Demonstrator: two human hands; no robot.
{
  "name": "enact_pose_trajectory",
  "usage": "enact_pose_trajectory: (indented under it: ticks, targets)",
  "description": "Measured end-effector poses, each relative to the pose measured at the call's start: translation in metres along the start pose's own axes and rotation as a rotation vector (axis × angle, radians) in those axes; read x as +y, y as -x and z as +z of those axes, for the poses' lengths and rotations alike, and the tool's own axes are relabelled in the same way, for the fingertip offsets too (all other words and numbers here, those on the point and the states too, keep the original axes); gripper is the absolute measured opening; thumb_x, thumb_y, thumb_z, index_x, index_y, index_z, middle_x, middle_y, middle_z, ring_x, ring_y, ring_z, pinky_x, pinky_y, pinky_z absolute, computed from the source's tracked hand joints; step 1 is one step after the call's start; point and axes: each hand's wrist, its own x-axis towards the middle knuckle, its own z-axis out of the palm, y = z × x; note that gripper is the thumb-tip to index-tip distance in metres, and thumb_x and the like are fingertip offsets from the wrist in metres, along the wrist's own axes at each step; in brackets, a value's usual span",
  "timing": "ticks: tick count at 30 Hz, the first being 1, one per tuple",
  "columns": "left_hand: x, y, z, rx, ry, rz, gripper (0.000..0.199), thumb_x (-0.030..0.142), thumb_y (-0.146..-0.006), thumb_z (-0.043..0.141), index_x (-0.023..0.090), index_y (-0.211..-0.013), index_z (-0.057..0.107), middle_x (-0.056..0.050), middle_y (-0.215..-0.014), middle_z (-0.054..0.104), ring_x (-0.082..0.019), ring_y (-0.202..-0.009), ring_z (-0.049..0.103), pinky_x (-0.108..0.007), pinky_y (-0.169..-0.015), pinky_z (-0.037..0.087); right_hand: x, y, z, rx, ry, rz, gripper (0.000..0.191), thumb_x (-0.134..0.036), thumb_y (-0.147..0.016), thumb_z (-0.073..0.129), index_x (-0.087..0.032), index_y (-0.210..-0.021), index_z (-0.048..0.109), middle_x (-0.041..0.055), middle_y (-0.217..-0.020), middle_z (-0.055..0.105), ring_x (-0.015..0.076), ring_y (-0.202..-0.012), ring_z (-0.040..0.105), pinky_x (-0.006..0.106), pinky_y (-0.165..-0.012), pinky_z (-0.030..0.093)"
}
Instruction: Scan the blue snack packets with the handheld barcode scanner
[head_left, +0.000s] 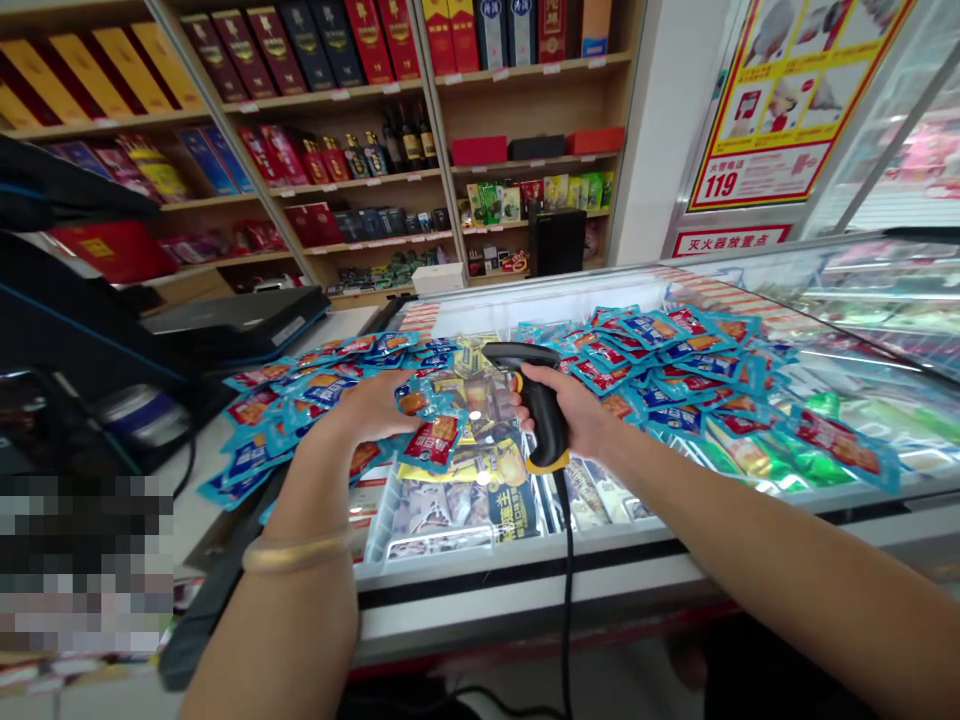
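a: what has the right hand (581, 408) got?
b: its fingers are wrapped round a black scanner (546, 420). the scanner is held up over the freezer (480, 612), between the left heap (322, 388) and the right heap (660, 360) of packets.
a: and the left hand (371, 408)?
b: it's bent and half open, beside the left heap. its thumb is at a small packet (435, 440). i can't tell if it's really holding on, because the fingertips are hard to see.
a: what could go wrong?
b: the heaps look loose and slippery, so pulling one packet could make others slide. the lone packet (847, 445) near the front edge could drop off if it's bumped. so many packets are close together that the scanner could read the wrong one. the cord (566, 580) hangs down and could snag.
a: what can't you see?
b: the scanner's nose faces away. the cord goes out of sight at the bottom. blurry squares (82, 560) hide a bit low on the left, and shine makes the food (465, 505) inside hard to make out.
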Motion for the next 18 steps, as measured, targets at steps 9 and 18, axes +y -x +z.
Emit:
enact_pose_trajectory:
  ticks: [9, 18]
  targets:
    - [0.007, 0.003, -0.001, 0.048, 0.037, -0.015, 0.079, 0.027, -0.063, 0.067, 0.022, -0.139, 0.050, -0.010, -0.137, 0.058, -0.032, -0.122, 0.057, -0.036, -0.099, 0.044, 0.003, 0.002, -0.003, 0.008, 0.025, 0.014, 0.022, -0.029, -0.090, 0.053, -0.013, -0.076, 0.059, 0.0020, -0.062, 0.055, 0.0086, -0.047, 0.049, 0.018, -0.042, 0.042]
    - [0.041, -0.003, 0.005, 0.268, 1.370, 0.003, 0.044, 0.038, -0.073, 0.062, 0.017, -0.112, 0.065, -0.009, -0.105, 0.071, -0.026, -0.100, 0.066, -0.039, -0.088, 0.053, 0.002, 0.007, 0.000, 0.002, 0.028, -0.001, 0.020, -0.030, -0.088, 0.054, -0.014, -0.077, 0.059, 0.0019, -0.062, 0.055, 0.0089, -0.048, 0.049, 0.018, -0.042, 0.041]
